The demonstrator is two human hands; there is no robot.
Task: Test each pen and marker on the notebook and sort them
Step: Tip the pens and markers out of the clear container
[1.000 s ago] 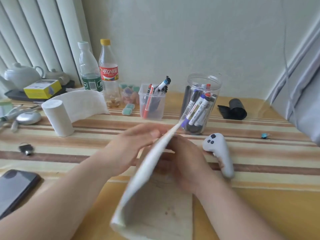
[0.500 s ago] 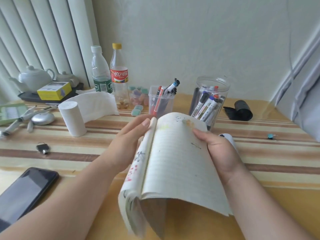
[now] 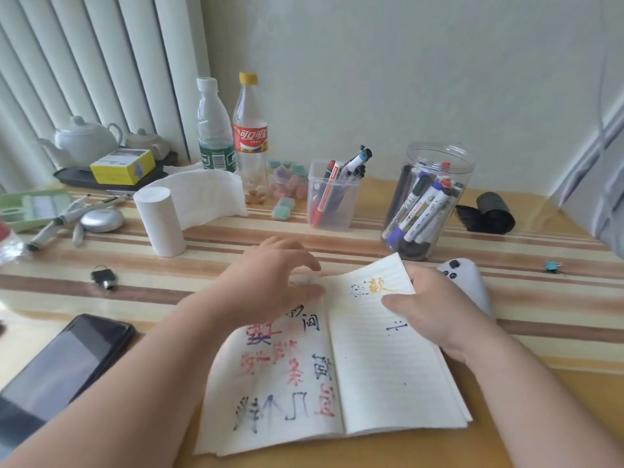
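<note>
Since the earlier frame your lined paper notebook (image 3: 371, 373) has dropped flat open. Your left hand (image 3: 270, 285) presses flat on its scribbled left page; your right hand (image 3: 435, 309) pinches the right page. Beyond the notebook, markers (image 3: 418, 211) fill the clear plastic jar (image 3: 467, 170); sorting seems barely begun.

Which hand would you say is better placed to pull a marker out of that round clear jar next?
Right. The right hand lies just in front of the jar, pinching the notebook page's edge. The left hand presses the opposite page, farther off, and could likely hold it flat.
</note>
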